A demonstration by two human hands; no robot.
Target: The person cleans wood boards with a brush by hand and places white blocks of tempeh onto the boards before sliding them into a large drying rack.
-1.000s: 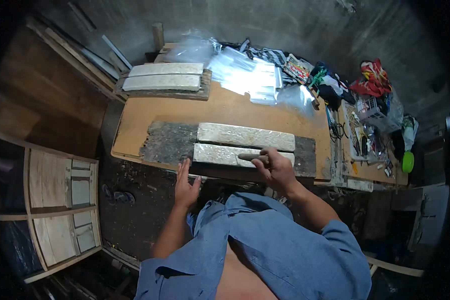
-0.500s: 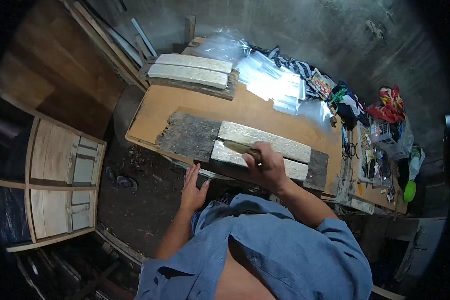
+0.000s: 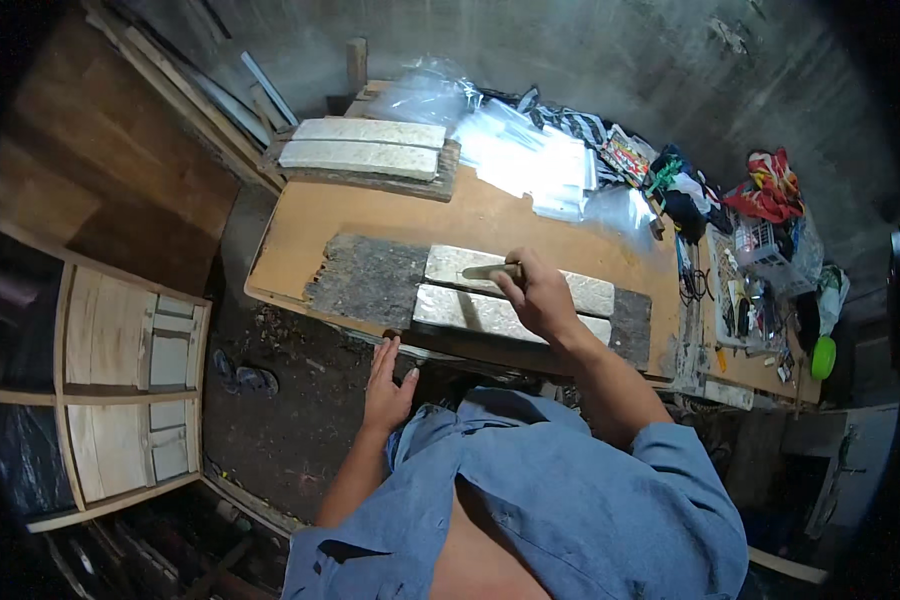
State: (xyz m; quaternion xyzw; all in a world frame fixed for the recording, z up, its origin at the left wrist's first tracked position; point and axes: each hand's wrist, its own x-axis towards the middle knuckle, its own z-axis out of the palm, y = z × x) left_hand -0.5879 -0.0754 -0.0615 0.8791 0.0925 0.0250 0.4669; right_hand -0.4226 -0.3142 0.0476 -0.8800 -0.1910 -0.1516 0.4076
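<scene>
On a dark, worn wooden board (image 3: 365, 278) lie two long off-white slabs with a bumpy skin, which look like tempeh: a near slab (image 3: 445, 307) and a far slab (image 3: 585, 290). My right hand (image 3: 543, 300) grips a knife (image 3: 490, 271) by its handle. The blade points left above the far slab, and its shadow falls across the near one; whether it touches the surface I cannot tell. My left hand (image 3: 387, 400) holds nothing, its fingers stretched out close to the table's front edge, left of the slabs.
Two similar slabs (image 3: 360, 155) rest on another board at the back left of the tan table (image 3: 310, 215). Plastic sheets (image 3: 530, 165) shine at the back. Cloths, a white basket (image 3: 760, 240) and a tray of small items (image 3: 740, 310) crowd the right. Sandals (image 3: 245, 375) lie on the floor.
My right hand has carried the knife from over the near slab to the far slab. The left hand stays by the table edge. The whole view has shifted slightly.
</scene>
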